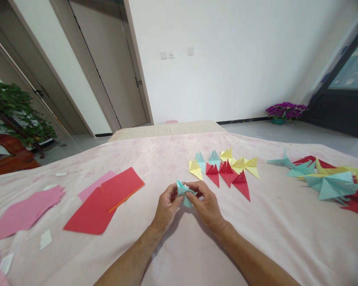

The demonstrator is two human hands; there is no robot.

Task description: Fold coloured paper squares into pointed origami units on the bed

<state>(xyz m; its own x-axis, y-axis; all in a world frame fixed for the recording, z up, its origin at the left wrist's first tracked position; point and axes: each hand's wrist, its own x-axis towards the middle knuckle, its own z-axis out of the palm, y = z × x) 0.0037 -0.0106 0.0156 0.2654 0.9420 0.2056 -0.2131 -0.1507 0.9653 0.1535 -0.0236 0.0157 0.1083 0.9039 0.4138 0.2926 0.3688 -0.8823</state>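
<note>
Paper, pale blue and tightly folded [181, 189], sits dead centre, and both hands are on it! Left hand [168, 201] pinches from the nine o'clock side, right hand [207, 201] from three, thumbs on the near face, fingers curled in behind; no gap in either grip, the little fold held fast between them, just above the patterned pink cloth [155, 161]. Look out to two o'clock, near the right hand: a cluster of folded pieces [226, 172], three red at the front, yellow and pale blue around them, points up. Swing further to three, and it's a crowded heap of winged paper shapes [328, 184], blue, yellow and red overlapping. Over at nine, red sheets [122, 186] lie flat and overlapping, an orange edge peeking out, and beyond them, same direction, a fanned stack of pink paper [32, 210]. Up at eleven, a closed door [107, 59].
</note>
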